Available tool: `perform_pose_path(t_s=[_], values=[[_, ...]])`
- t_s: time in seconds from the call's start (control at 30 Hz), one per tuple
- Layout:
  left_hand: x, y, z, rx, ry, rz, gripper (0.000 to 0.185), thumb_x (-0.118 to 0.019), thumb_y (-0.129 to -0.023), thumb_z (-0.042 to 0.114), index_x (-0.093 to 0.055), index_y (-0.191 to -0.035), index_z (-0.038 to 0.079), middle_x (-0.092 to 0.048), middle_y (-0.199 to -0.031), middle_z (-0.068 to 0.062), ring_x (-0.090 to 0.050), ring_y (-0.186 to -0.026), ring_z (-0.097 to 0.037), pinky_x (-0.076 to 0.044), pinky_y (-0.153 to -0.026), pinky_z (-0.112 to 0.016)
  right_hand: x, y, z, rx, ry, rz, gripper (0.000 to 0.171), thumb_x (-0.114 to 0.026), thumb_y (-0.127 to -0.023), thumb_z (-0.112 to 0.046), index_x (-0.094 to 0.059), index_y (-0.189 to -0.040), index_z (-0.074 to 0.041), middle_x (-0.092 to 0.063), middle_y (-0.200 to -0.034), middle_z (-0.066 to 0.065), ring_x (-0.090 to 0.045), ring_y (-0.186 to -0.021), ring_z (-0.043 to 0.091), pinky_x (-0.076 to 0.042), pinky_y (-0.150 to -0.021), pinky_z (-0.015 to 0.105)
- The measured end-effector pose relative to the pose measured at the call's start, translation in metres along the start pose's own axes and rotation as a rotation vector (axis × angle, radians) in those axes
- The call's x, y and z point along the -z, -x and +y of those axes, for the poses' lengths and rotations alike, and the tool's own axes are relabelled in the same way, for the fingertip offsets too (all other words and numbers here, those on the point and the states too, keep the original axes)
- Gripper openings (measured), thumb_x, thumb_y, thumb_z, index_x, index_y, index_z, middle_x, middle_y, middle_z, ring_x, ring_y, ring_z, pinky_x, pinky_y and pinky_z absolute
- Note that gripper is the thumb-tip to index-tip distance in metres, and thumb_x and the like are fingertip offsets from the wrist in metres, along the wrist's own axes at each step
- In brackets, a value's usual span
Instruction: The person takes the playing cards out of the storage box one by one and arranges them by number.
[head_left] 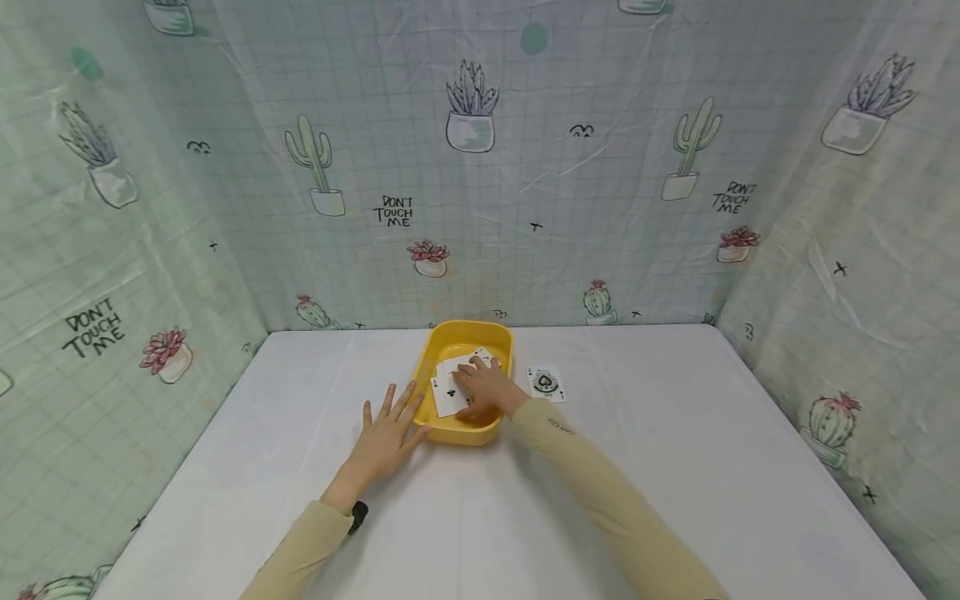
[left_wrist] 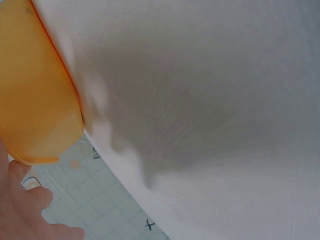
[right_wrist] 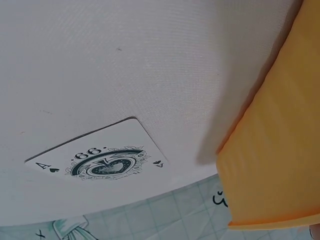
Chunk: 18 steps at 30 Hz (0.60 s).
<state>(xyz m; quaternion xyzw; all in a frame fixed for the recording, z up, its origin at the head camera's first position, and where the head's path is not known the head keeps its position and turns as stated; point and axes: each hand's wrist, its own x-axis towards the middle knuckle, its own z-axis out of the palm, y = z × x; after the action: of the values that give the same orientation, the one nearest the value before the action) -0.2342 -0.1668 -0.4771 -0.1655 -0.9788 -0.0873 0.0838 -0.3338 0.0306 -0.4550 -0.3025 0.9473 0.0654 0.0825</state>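
Note:
A yellow plastic basket (head_left: 450, 435) stands near the far edge of the table, with several playing cards (head_left: 447, 398) lying face up in it. My right hand (head_left: 483, 390) reaches down inside over the cards, its fingers spread across them. Against the basket's left rim rests my left hand (head_left: 384, 442), fingers straight and fanned out. To the right of the basket an ace of spades (right_wrist: 102, 162) lies face up on the table. In the left wrist view the left fingers (left_wrist: 37, 197) show beside the basket's rim.
The table (head_left: 660, 467) has a white cloth cover. Behind it and along both sides hangs a patterned curtain (head_left: 540, 183) with cactus drawings. A dark band (head_left: 358, 517) sits on the left wrist.

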Motion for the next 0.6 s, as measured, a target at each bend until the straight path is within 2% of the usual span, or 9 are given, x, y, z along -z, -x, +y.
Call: perform_pose_path(t_s=[0.37,0.6], values=[[0.0,0.0,-0.001,-0.009,0.011,-0.006,0.06,-0.037,-0.091,0.049,-0.026,-0.142,0.017,-0.015,-0.151,-0.002,-0.01,-0.138,-0.034,-0.013,-0.098,-0.068,-0.001,-0.009,-0.001,0.003,0.022,-0.042,0.081,-0.049,-0.077,-0.063,-0.023,-0.142,-0.023,-0.025,-0.148,-0.003,-0.018,-0.137,0.025,-0.017,-0.107,0.054],[0.001,0.0,-0.002,-0.001,0.016,-0.013,0.06,-0.037,-0.092,0.049,-0.025,-0.142,0.018,-0.014,-0.151,-0.001,-0.011,-0.138,-0.035,-0.012,-0.099,-0.068,-0.001,-0.012,-0.004,0.023,0.027,-0.002,0.078,-0.053,-0.075,-0.062,-0.032,-0.139,-0.022,-0.036,-0.141,0.0,-0.028,-0.13,0.023,-0.024,-0.105,0.054]])
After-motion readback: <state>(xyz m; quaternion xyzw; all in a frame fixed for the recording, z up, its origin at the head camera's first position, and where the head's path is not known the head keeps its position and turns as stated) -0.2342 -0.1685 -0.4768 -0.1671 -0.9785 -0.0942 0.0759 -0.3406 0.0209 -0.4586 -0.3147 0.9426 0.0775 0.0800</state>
